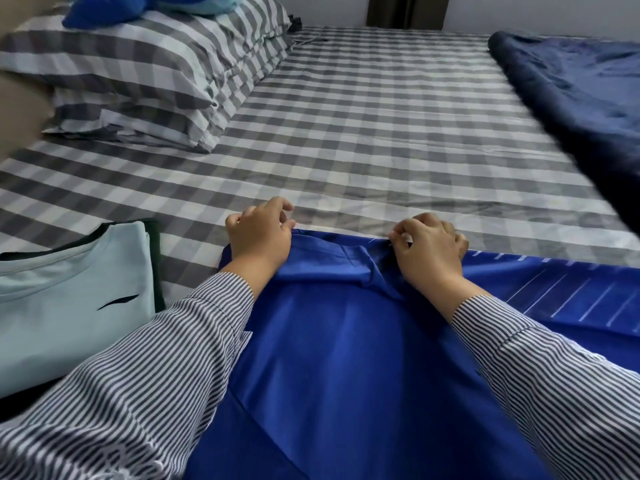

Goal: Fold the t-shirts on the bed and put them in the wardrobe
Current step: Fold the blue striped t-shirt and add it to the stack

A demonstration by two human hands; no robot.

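A royal-blue t-shirt (332,358) lies spread on the checked bed (381,133) in front of me, its right part marked with thin white stripes. My left hand (258,237) pinches the shirt's far edge at the left. My right hand (429,247) pinches the same edge further right, with the cloth bunched between the two hands. A folded pale-mint t-shirt (69,306) with a dark swoosh mark lies at the near left, on top of a dark garment.
Two checked pillows (138,74) are stacked at the far left with a blue plush toy (104,12) on them. A navy quilt (581,98) covers the bed's far right. A dark doorway or wardrobe edge (405,10) shows beyond the bed.
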